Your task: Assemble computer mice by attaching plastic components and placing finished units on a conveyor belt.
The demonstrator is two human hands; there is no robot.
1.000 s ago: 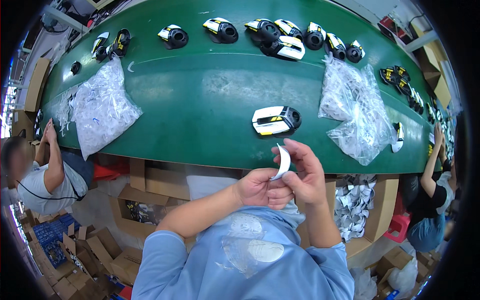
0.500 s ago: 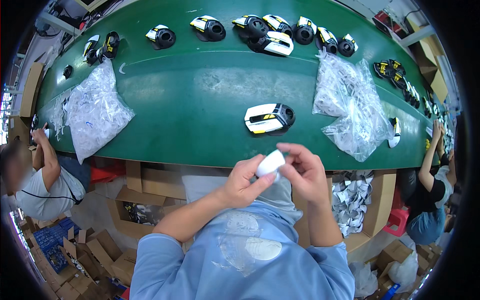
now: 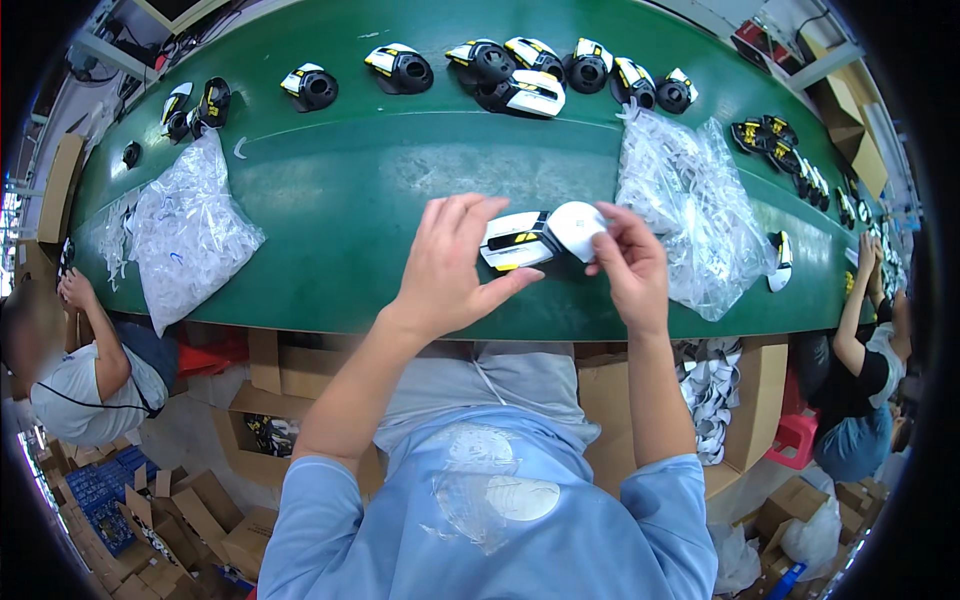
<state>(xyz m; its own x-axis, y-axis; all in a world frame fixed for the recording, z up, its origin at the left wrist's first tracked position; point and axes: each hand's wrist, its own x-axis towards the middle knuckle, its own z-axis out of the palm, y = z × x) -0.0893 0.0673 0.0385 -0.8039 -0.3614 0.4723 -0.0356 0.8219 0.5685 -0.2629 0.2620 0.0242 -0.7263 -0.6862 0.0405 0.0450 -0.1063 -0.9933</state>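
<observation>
A white, black and yellow computer-mouse shell [image 3: 515, 240] lies on the green table in front of me. My right hand [image 3: 632, 262] pinches a smooth white curved cover [image 3: 578, 231] at the shell's right end. The cover hides the round black part of that end. Around the shell's left end, my left hand [image 3: 448, 262] has its thumb and fingers spread. The left thumb tip is by the shell's near edge; whether it touches cannot be told.
More mouse shells [image 3: 399, 68] stand along the far side of the table [image 3: 330, 220]. Clear bags of small parts lie left [image 3: 185, 235] and right [image 3: 690, 215]. Under the table's near edge is a carton of white covers [image 3: 712, 400]. Other people [image 3: 95, 370] sit at both sides.
Both hands have moved forward from above my lap to the shell on the table. The white cover, earlier between both hands, is now in the right one; the left has let go and spread.
</observation>
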